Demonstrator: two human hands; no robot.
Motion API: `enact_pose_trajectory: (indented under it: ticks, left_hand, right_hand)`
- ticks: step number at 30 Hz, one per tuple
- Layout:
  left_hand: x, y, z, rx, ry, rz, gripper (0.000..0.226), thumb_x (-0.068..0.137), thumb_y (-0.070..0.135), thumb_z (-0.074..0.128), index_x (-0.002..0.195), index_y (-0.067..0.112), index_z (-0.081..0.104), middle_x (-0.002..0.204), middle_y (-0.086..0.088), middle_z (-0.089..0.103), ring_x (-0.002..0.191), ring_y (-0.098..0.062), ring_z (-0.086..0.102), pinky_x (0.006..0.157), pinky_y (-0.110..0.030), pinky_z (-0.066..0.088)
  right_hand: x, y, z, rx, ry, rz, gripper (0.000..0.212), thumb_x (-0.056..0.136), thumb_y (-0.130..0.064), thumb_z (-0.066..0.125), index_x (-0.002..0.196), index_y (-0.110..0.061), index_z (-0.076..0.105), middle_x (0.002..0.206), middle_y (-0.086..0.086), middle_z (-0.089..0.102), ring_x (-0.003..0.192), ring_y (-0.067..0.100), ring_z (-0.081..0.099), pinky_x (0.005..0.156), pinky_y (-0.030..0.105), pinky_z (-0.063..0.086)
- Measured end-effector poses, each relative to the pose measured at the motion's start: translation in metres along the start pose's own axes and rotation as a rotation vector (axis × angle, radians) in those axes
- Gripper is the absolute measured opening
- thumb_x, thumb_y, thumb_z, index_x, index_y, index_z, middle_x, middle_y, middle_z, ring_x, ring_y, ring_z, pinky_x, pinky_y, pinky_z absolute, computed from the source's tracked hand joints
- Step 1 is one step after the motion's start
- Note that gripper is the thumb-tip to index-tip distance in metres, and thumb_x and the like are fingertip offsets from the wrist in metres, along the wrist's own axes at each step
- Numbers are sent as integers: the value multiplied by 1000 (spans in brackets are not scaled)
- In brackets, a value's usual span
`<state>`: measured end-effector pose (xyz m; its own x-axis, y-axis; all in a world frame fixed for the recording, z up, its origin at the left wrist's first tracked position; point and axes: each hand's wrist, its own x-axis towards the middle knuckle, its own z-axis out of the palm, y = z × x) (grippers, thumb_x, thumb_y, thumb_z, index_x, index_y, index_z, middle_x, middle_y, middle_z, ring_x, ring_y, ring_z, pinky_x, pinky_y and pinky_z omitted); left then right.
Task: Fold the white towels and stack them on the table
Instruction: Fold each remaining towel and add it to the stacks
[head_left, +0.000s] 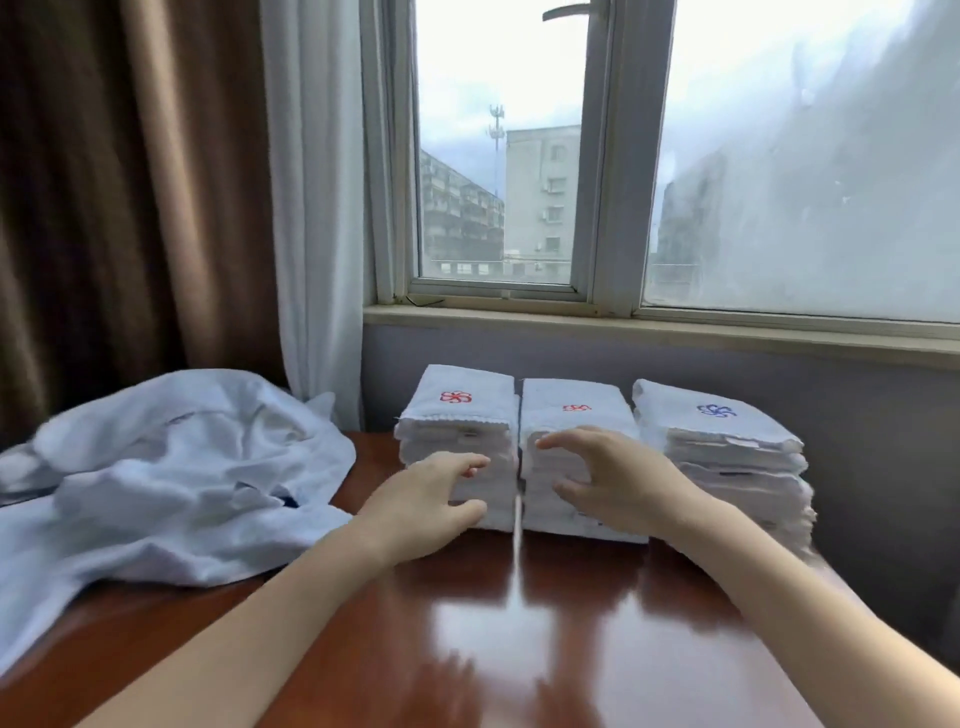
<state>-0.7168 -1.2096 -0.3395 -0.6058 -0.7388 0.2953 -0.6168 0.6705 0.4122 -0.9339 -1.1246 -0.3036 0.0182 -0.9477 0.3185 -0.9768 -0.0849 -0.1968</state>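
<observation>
Three stacks of folded white towels stand side by side at the back of the brown table. The left stack and the middle stack carry red emblems; the right stack has a blue one. My left hand hovers in front of the left stack, fingers loosely spread, holding nothing. My right hand is in front of the middle stack, also spread and empty. A heap of unfolded white towels lies on the table's left side.
A grey wall and a window sill run right behind the stacks. Brown and white curtains hang at the back left. The glossy table surface in front of the stacks reflects the window.
</observation>
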Motion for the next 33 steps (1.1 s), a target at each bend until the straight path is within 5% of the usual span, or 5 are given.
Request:
enact_pose_trajectory:
  ticks: [15,23,25,29,33]
  left_hand:
    - [-140,-178,-81,185,4,-401,49,90,36,59,138,37,49,142,14,47,119,-6,52,97,-24,42]
    - [-154,-246,-68,417,-6,-436,59,96,25,50,152,29,30,160,8,23,151,-15,11,121,-33,15]
    - [-151,-256,-61,464,-5,-450,61,98,27,47,154,27,23,163,7,18,152,-16,3,122,-36,4]
    - [-149,-272,-47,456,49,-512,59,100,37,45,154,28,24,155,3,35,145,-21,25,121,-37,7]
    - [-140,-278,-42,412,102,-509,37,98,37,43,135,36,47,125,4,52,123,-20,42,107,-33,32]
  right_hand:
    - [82,-201,132,62,-264,-283,50,90,-30,54,139,-38,48,143,-11,50,131,13,46,94,30,43]
    - [104,-252,191,52,-316,-340,38,86,-19,49,120,-27,64,117,-3,64,117,21,56,80,30,42]
    - [107,-255,205,76,-329,-360,42,86,-16,49,125,-26,60,125,-4,60,127,19,48,94,33,42]
    - [111,-241,230,-33,-341,-335,65,92,-25,48,153,-24,26,158,-3,28,148,21,16,121,40,12]
    - [116,-234,243,-85,-252,-250,65,93,-28,45,153,-24,22,148,1,40,132,29,38,105,40,32]
